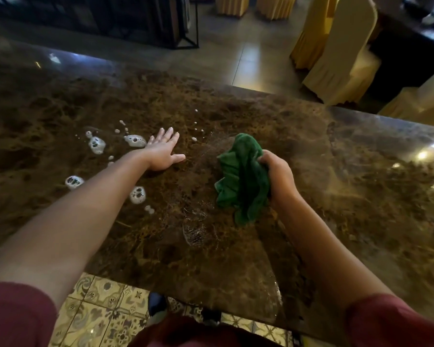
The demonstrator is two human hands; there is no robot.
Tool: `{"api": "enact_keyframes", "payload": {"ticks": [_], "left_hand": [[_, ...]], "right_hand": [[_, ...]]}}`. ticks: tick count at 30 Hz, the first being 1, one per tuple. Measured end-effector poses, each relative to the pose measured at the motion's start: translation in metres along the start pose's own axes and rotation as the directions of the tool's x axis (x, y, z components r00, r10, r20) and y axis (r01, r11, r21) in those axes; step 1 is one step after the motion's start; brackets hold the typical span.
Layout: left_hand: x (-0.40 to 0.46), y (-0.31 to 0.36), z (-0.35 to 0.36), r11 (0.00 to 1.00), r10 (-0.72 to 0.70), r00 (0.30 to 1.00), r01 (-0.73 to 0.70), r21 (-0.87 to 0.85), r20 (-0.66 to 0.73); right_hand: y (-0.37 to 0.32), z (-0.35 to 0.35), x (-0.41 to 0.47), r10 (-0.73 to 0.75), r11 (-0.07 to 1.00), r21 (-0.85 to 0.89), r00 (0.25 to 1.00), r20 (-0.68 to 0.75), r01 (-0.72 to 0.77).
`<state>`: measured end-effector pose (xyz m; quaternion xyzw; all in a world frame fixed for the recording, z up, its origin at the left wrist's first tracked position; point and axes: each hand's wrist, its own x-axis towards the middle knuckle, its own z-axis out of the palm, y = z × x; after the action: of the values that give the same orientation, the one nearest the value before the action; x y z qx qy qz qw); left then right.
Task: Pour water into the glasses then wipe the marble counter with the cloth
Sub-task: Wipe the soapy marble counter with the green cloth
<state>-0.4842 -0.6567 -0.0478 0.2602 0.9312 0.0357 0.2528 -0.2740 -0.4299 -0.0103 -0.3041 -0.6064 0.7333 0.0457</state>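
Gripping cloth (243, 176) mid-counter (336, 171), right hand (277, 175).

Open marble counter (311, 151) rightward (foam puddles (97, 145) scattered left)

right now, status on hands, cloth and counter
Left hand flat, open on marble counter. Right hand gripping bunched green cloth. Foamy puddles left of the left hand, unwiped. No glasses in view.
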Motion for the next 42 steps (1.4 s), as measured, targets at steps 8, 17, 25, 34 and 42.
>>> {"api": "enact_keyframes", "payload": {"ticks": [8, 17, 25, 34, 42], "left_hand": [[0.002, -0.001, 0.003, 0.999, 0.003, 1.0, -0.003, 0.045, -0.017], [-0.008, -0.002, -0.003, 0.992, 0.032, 0.997, -0.024, 0.121, -0.063], [0.007, -0.06, -0.058, 0.99, 0.121, 0.962, -0.134, -0.036, -0.244], [0.056, -0.193, -0.083, 0.992, -0.106, 0.994, 0.105, -0.064, -0.025], [0.054, -0.201, -0.078, 0.991, -0.05, 0.999, 0.05, -0.124, 0.004]], "right_hand": [[0.014, -0.007, -0.003, -0.529, 0.429, -0.9, 0.83, -0.176, 0.083], [0.06, 0.036, 0.031, -0.356, 0.191, -0.98, 0.926, -0.127, -0.061], [0.034, 0.083, 0.091, -0.359, 0.13, -0.99, 0.933, 0.01, 0.061], [0.031, 0.107, 0.109, -0.379, 0.151, -0.988, 0.925, -0.027, 0.033], [0.004, 0.181, 0.175, -0.334, 0.085, -0.995, 0.942, 0.026, 0.057]]}}
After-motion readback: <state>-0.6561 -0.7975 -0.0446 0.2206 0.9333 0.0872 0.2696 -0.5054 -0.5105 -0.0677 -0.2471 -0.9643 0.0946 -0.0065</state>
